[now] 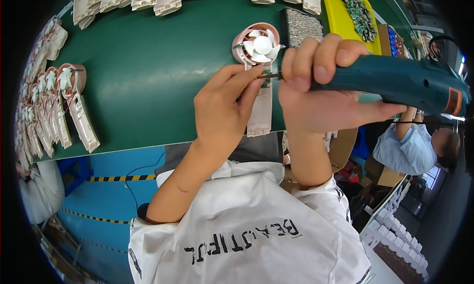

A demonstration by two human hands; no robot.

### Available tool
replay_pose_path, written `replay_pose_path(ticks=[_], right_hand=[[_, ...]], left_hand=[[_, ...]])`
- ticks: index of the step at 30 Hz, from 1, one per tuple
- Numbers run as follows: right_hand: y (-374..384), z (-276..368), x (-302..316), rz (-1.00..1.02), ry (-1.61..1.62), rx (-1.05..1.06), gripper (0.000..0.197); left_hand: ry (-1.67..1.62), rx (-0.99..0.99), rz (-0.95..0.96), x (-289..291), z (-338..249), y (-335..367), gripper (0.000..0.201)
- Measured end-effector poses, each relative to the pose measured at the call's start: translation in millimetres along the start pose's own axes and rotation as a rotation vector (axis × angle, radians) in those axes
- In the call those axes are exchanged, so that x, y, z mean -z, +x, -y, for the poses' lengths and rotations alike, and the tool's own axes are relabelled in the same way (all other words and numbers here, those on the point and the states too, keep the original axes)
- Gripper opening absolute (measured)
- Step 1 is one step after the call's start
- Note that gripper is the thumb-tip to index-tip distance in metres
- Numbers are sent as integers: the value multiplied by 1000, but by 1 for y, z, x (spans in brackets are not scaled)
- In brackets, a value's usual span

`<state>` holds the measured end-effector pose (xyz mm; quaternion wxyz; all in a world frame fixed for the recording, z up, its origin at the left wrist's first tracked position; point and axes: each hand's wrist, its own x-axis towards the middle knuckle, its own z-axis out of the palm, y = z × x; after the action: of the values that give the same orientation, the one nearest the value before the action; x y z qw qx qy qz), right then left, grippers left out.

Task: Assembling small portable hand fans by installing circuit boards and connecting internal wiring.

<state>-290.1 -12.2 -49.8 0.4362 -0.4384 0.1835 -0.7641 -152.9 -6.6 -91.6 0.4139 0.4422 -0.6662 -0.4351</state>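
A handheld fan body lies on the green table in front of me, with a white fan wheel in a pink ring and a pale handle shell pointing toward me. Part of a small green circuit board shows inside the handle. My right hand grips a teal electric screwdriver held sideways, its bit pointing left over the board. At the bit's tip, the thumb and fingers of my left hand are pinched together. What sits between them is too small to make out.
Behind the fan stands a black-rimmed box of small metal pieces. Beside it, a yellow tray carries green circuit boards. Pale shells line the far edge; more fan bodies stand in rows at left. Another person sits at right.
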Motion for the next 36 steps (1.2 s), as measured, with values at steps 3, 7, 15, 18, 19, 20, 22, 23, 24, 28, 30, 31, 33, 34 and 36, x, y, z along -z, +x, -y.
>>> replay_pose_path(ticks=[3,7,15,18,19,20,22,23,24,28,30,31,33,34,36], right_hand=[[2,1,-1,-51,46,32,94],[-3,-16,-19,-321,153,-54,98],[-9,-18,-30,-314,138,-67,99],[-10,-4,-15,-319,89,-35,100],[-12,-4,-17,-294,126,-45,100],[-11,-4,-16,-259,158,-54,99],[-14,-9,-1,-36,129,6,97],[-16,-5,-2,-34,97,-4,94],[-16,-4,-3,-34,108,-18,94],[-17,3,-5,33,22,23,92],[-20,2,-6,34,-39,37,93],[-22,2,-5,51,-76,46,94],[-25,1,-5,43,-99,55,94],[-26,0,-5,36,-122,71,95],[-26,0,-5,52,-133,64,95]], left_hand=[[0,-102,21,-1,1,3,20],[116,-95,-8,11,1,-4,15],[112,-111,-4,16,2,-11,13],[39,-81,40,5,-1,-8,17],[20,-108,34,4,3,-7,20],[15,-63,43,4,4,-6,22],[3,-67,40,2,7,-9,32],[15,-53,29,6,6,-9,32],[-14,-30,71,10,4,-8,34],[-39,-33,116,13,7,-5,38],[-27,-52,111,14,9,-5,38],[-34,-71,100,14,11,-5,38],[-44,-82,85,12,13,-6,37],[-38,-77,95,13,12,-5,36],[-32,-68,103,13,12,-5,36]])
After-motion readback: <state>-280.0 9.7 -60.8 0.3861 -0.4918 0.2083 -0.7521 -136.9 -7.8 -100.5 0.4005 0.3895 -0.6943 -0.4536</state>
